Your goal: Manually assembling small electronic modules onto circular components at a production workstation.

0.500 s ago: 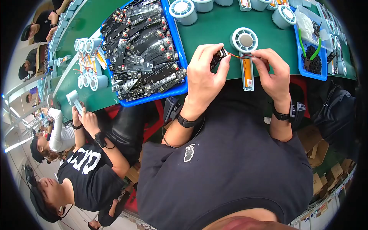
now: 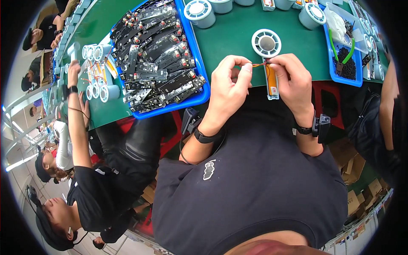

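A light-blue handheld fan (image 2: pixel 266 43) lies on the table in front of me, its round grille at the far end. The open handle points toward me and shows an orange battery (image 2: pixel 271 80). Thin red and yellow wires (image 2: pixel 258 65) run from the top of the handle to my left hand (image 2: pixel 230 85), whose thumb and forefinger pinch their end. A circuit board in that hand's grip, if any, is hidden by the fingers. My right hand (image 2: pixel 294 83) closes thumb and forefinger on dark wires at the neck of the fan, covering part of the handle.
To the left a blue tray (image 2: pixel 204 91) holds many black circuit boards. More fan bodies (image 2: pixel 199 13) stand along the far side. At right is a blue bin (image 2: pixel 346 80) with small black parts and green-handled pliers (image 2: pixel 349 51). A co-worker's arm (image 2: pixel 78 123) reaches over the table at left.
The black circuit board seen in my left hand is now out of sight. My right hand has moved slightly left and closer to the fan's neck. The co-worker at left has reached forward, setting a fan farther off.
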The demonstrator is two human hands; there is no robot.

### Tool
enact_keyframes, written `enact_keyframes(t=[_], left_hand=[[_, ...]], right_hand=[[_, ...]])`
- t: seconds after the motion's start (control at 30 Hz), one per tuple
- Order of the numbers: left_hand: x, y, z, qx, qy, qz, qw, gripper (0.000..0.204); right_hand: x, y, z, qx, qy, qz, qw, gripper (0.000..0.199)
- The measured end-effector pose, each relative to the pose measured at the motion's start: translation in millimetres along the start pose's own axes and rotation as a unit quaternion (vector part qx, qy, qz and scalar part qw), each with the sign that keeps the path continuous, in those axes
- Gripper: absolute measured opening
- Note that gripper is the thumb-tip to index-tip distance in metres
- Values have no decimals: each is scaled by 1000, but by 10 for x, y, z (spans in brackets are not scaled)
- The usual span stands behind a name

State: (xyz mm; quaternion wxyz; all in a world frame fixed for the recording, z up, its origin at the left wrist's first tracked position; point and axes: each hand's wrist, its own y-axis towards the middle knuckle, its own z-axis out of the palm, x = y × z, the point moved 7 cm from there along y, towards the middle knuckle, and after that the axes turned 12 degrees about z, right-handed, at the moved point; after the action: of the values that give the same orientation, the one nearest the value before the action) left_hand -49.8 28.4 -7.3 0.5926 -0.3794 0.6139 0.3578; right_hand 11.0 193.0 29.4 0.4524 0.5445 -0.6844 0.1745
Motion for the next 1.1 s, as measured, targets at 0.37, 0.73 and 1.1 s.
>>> enact_keyframes(t=[0.37, 0.73, 1.1], left_hand=[[75, -15, 13, 12, -3, -15, 1000, 19], [78, -25, 2, -2, 39, 9, 999, 16], [-43, -21, -89, -8, 47, 82, 996, 21]], right_hand=[[-158, -15, 18, -19, 16, 49, 998, 11], [-258, -26, 45, -15, 121, 106, 987, 16], [20, 88, 16, -6, -7, -41, 999, 7]])
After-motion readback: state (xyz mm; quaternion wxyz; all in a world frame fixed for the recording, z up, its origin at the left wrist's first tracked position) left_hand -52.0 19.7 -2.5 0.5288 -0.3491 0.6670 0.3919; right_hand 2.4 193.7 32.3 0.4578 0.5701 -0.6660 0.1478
